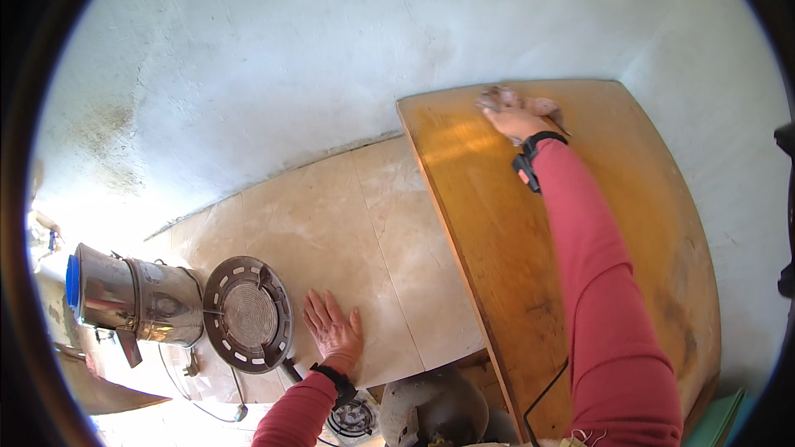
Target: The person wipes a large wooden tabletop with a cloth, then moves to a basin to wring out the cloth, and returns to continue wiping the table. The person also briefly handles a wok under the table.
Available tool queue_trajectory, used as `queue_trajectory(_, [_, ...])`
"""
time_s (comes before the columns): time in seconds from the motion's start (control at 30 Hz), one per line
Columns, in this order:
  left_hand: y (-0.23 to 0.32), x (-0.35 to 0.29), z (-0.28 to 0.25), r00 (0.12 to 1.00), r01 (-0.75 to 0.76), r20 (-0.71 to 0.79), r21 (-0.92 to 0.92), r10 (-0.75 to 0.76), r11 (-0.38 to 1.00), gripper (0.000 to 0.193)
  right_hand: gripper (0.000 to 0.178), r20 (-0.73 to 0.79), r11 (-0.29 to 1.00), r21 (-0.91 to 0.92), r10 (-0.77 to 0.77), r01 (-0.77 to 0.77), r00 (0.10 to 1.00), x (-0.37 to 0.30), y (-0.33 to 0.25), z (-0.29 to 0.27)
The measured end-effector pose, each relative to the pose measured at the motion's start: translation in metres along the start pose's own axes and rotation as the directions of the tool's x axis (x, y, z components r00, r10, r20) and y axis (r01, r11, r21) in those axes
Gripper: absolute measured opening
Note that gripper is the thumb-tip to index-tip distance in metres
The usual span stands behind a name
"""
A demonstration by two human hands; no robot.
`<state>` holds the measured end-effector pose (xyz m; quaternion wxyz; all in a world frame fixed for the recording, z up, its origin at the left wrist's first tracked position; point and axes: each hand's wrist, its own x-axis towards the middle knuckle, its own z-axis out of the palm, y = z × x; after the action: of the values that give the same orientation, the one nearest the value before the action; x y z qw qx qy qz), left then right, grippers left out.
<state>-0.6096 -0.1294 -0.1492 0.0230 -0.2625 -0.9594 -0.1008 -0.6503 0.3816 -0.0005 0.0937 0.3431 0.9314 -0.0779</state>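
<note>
My left hand point(333, 333) lies flat on the beige tiled counter point(319, 215) with its fingers spread, just right of a round metal gas burner point(248, 314). It holds nothing. At the far end of a brown wooden tabletop point(480, 223), my right hand point(515, 122) presses on a crumpled, pinkish-grey cloth point(498, 98). Part of the cloth sticks out to the right of the fingers, which are slightly blurred and partly hidden. The right arm reaches across the wood, whose surface shows dark stains and a shiny patch left of the hand.
A shiny metal cylinder point(166, 302) with a blue end stands left of the burner, near a cord with a plug point(240, 412). Below the counter edge are a rounded grey vessel point(439, 406) and a second burner point(352, 418). A cracked pale wall point(290, 58) runs behind.
</note>
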Motion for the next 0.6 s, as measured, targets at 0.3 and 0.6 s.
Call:
queue_trajectory(0.3, [0.001,0.001,-0.001,1.000,0.007,0.014,0.002,-0.007,1.000,0.069,0.060,0.051,0.901,-0.194,-0.385,0.387,0.921,-0.009,-0.068,-0.006])
queue_trajectory(0.6, [-0.002,-0.001,0.005,0.999,0.018,0.043,0.028,-0.019,0.999,0.069,0.049,-0.164,0.940,0.342,0.051,0.008,0.985,-0.026,0.149,-0.009])
